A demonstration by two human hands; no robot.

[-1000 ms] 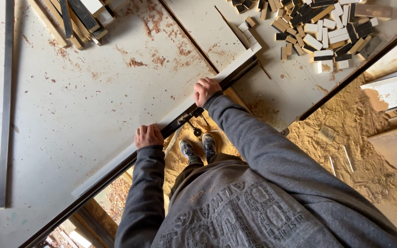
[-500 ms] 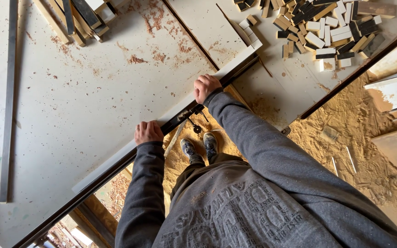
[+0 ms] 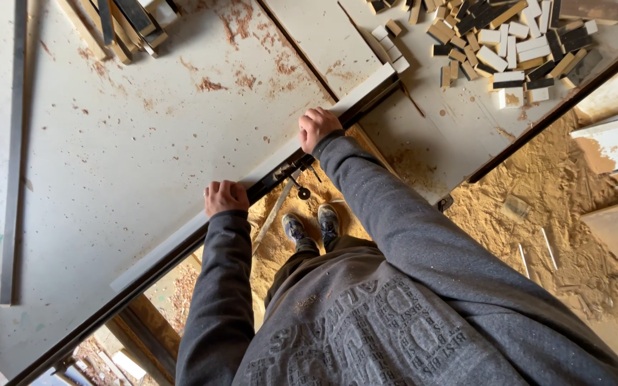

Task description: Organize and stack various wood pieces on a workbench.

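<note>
- While we look down from the head camera, our left hand and right hand lie curled, palms down, on a long white strip along the near edge of the worktop.
- We judge the strip stiff, light and whippy; hold it spread apart, as now.
- Compared with a second ago, the hands sit alike; only the view shifted.

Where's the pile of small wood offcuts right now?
Head view, upper right: the offcut pile lies on the white table, beyond the right hand.
</note>
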